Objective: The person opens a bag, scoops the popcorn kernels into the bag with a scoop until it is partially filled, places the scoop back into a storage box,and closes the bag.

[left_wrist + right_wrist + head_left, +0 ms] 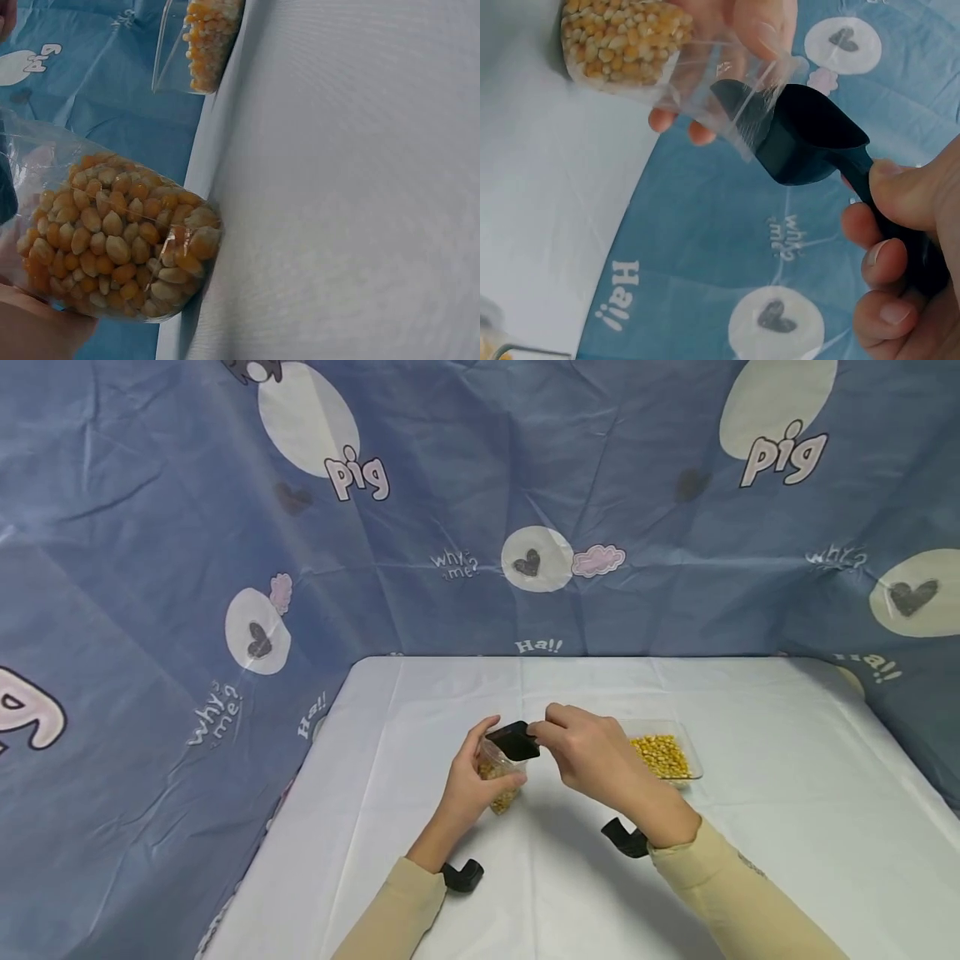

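A clear plastic bag [120, 232], its lower part filled with corn kernels, stands upright on the table. My left hand [470, 785] grips it around its upper part, fingers and thumb on opposite sides. With my right hand [588, 756] I hold a black scoop [806, 135] by its handle, thumb on top and fingers curled underneath. The scoop's front lip reaches inside the bag's mouth, tilted toward it. No kernels show in the visible part of the scoop's dark bowl. In the head view the scoop covers part of the bag's opening.
A clear rectangular container [690, 752] of yellow corn kernels [660, 756] sits behind my right forearm, partly hidden by it. A white cloth covers the table [420, 710]. Blue printed fabric [450, 485] hangs behind and at the sides. Black mounts [463, 877] are on both wrists.
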Action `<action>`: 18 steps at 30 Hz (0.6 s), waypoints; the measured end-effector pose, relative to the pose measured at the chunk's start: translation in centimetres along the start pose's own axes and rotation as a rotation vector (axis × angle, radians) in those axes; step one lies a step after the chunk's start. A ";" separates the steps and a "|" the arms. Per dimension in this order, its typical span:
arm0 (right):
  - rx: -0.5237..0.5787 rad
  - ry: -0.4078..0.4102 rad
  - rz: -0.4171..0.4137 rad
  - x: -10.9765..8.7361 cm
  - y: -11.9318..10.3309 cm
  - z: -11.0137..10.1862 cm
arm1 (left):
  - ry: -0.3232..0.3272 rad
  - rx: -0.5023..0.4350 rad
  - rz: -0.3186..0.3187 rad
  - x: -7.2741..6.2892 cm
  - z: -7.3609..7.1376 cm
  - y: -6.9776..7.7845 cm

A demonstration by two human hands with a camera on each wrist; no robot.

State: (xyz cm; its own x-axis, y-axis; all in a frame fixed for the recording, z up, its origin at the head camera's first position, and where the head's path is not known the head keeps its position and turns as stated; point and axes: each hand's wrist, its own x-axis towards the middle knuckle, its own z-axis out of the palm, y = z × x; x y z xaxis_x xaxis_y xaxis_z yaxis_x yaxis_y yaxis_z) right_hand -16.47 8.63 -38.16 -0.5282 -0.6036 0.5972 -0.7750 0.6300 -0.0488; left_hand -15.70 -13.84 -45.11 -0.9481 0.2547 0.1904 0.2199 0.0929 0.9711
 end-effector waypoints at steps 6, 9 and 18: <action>0.041 0.047 0.052 -0.6 0.5 -0.5 | 0.021 0.048 -0.032 0.0 0.2 -0.1; 0.062 0.072 0.076 -1.0 0.7 -0.6 | 0.030 0.052 -0.037 0.0 0.3 -0.2; 0.156 0.166 0.151 -2.1 1.6 -1.5 | 0.012 0.016 0.036 0.1 0.4 -0.6</action>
State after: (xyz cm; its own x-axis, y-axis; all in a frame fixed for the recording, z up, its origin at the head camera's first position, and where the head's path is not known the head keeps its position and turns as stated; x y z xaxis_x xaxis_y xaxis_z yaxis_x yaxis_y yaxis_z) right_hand -16.09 11.66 -38.37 -0.5877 -0.4125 0.6960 -0.7428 0.6161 -0.2621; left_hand -15.83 -13.48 -45.70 -0.9421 0.2468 0.2270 0.2576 0.0991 0.9612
